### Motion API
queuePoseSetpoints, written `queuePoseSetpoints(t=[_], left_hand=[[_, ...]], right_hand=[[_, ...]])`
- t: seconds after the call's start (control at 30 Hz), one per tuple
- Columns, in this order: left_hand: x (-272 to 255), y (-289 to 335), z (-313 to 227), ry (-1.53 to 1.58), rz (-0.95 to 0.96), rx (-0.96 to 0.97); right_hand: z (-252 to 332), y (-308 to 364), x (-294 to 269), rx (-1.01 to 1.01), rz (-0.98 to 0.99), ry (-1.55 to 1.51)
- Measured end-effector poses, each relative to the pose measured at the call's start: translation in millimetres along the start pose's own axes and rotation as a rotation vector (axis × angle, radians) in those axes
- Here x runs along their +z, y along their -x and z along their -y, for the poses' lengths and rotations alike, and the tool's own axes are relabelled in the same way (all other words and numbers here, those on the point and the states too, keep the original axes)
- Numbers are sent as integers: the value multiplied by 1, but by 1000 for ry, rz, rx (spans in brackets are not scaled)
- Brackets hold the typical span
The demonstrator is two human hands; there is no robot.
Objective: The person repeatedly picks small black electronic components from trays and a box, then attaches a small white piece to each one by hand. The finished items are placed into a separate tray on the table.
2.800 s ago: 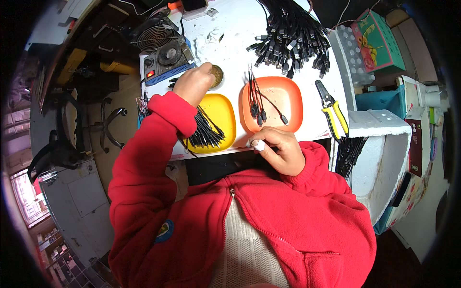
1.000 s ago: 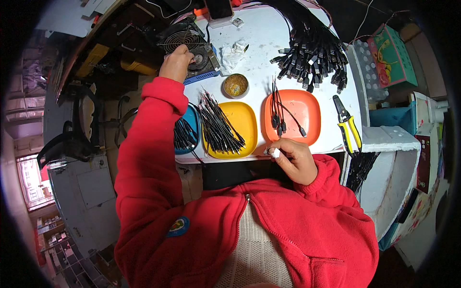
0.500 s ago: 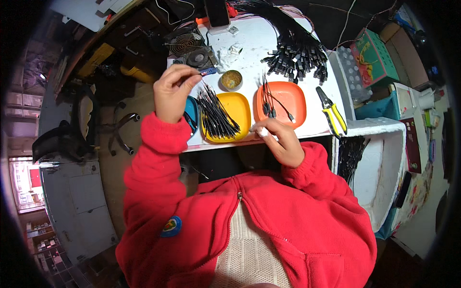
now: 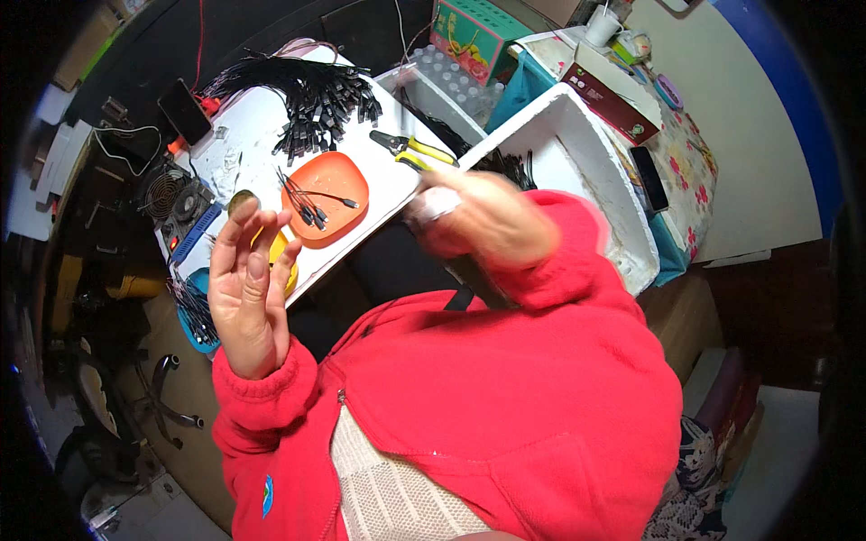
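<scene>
My left hand (image 4: pixel 248 302) is raised in front of the trays, fingers apart and nothing visible in them. It hides most of the yellow tray (image 4: pixel 290 263). Left of it, black cables (image 4: pixel 191 298) show against a blue tray (image 4: pixel 200 335). The orange tray (image 4: pixel 338 176) holds several short black cables with plugs (image 4: pixel 311 207). My right hand (image 4: pixel 492 221) is off the table's front edge, smeared by motion, with a white wrap on a finger. Whether it holds anything cannot be told. Nearest to it on the table are yellow-handled wire strippers (image 4: pixel 415 149).
A large bundle of black cables (image 4: pixel 311 104) lies on the white table's far side. A white foam box (image 4: pixel 622 198) stands at my right, with black cables (image 4: pixel 514 167) in it. Further left are a small fan (image 4: pixel 188 206) and a phone (image 4: pixel 184 112).
The view has swung to the right. My left hand has opened from a pinch above the cables. My right hand has moved from the trays' front edge rightward, toward the foam box.
</scene>
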State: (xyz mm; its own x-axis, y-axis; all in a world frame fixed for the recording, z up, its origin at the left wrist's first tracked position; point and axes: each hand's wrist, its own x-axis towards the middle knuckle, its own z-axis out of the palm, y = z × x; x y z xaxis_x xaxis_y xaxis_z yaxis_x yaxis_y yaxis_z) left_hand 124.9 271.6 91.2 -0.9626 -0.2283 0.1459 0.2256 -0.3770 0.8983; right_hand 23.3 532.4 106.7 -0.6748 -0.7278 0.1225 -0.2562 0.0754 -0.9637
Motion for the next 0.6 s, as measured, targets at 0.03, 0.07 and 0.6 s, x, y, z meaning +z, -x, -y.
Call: queuePoseSetpoints(t=[0.03, 0.07, 0.6], left_hand=[[-7, 0, 4, -11, 14, -22], [-15, 3, 9, -44, -36, -69], [-114, 66, 64, -227, -315, -511]], right_hand=[[10, 18, -32, 76, -71, 76], [16, 38, -56, 102, -200, 247], [-354, 73, -157, 756, -301, 836]])
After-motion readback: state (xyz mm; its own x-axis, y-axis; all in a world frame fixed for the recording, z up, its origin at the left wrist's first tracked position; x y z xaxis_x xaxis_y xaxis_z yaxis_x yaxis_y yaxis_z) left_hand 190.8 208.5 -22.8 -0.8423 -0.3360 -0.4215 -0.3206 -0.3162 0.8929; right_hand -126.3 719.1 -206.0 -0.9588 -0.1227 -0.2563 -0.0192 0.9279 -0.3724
